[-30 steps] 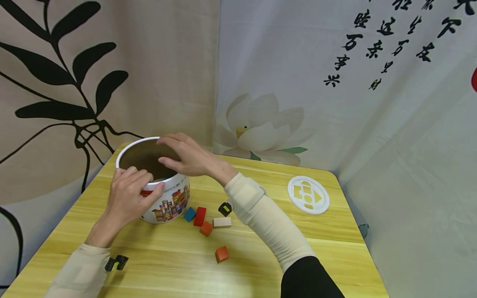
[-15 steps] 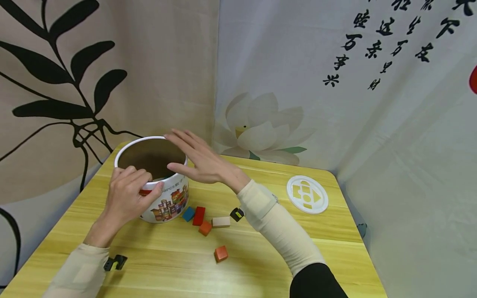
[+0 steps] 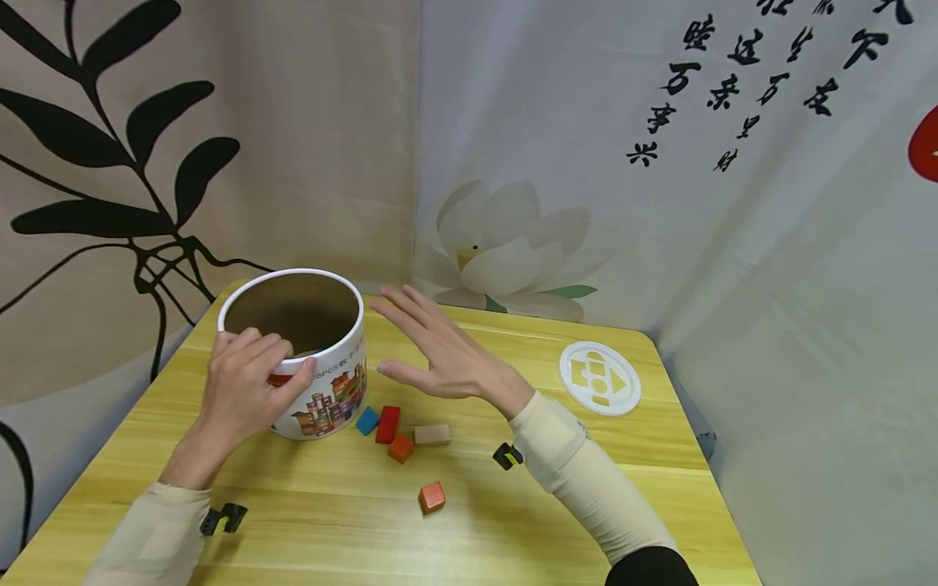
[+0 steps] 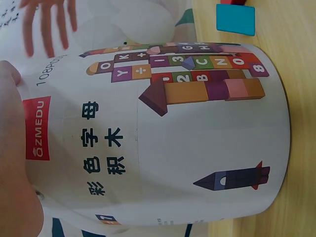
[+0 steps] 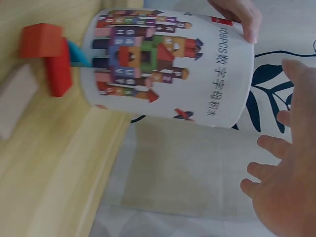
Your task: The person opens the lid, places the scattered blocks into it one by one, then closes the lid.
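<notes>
A white round bucket [image 3: 330,358] printed with toy-block castles stands upright at the table's back left, its top uncovered. My left hand [image 3: 245,391] grips the near rim, fingers over the edge and thumb against the outside wall. To the right of the bucket, my right hand [image 3: 454,350] hovers above the table with spread fingers and holds nothing. In the right wrist view those fingers [image 5: 269,145] are apart from the bucket. Below the hand lie a blue block [image 3: 368,421], a red block [image 3: 387,425], an orange block [image 3: 401,448] and a pale wooden block [image 3: 431,435]. The bucket's contents are hidden.
Another orange block [image 3: 432,497] lies alone nearer the front of the wooden table [image 3: 352,529]. A white round lid [image 3: 600,378] with cut-out shapes lies at the right. Fabric curtains [image 3: 513,163] close off the back and right sides.
My right hand has come out from over the bucket's opening and moved right, its fingers spreading. The left hand keeps its grip on the rim. The blocks lie as before.
</notes>
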